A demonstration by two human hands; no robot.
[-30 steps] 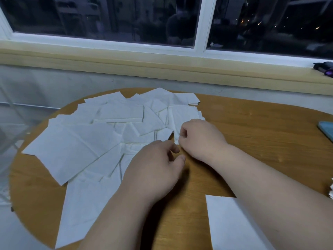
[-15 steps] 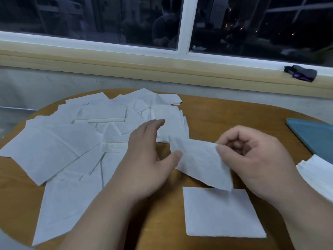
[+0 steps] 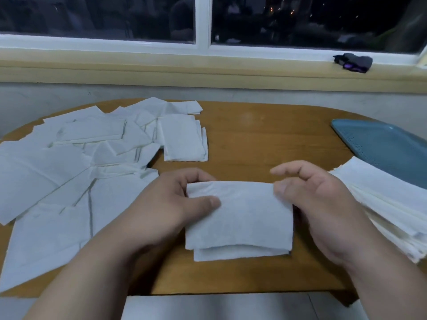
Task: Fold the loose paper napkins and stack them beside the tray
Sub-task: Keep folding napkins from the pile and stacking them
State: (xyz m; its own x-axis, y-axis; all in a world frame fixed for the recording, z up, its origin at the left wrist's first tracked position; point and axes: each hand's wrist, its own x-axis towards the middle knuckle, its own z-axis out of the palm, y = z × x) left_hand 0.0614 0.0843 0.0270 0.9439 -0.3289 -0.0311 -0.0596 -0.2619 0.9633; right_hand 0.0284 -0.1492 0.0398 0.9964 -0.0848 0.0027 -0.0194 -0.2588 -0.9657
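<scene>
Left hand [image 3: 166,204]: clamped on the left edge of a white paper napkin [image 3: 240,215], thumb pressed flat on its upper face, fingers curled over the top edge.

Right hand [image 3: 323,204]: at the napkin's right edge. The thumb touches the upper right corner. The fingers [image 3: 298,179] are loosely curled, spread apart from the thumb and clear of the paper. No grip observed on this side.

The two hands are apart, one at each end of the napkin.

Napkin: at the front centre of the bench [image 3: 254,139], between the hands, upper edge raised, lower edge down at the wood. A second layer of white paper shows beneath its lower edge; whether it belongs to the same napkin cannot be told.

Right of the right hand: a stack of folded napkins [image 3: 381,204], edges roughly aligned, its far side against the near edge of a blue tray [image 3: 381,144].

Left half of the bench: loose napkins [image 3: 69,169], overlapping and lying at mixed angles. At their right margin, a small pile of squares [image 3: 184,142].

Behind the bench: a pale window sill [image 3: 208,72] carrying a dark object [image 3: 353,62] at the right; the panes above are dark.
</scene>
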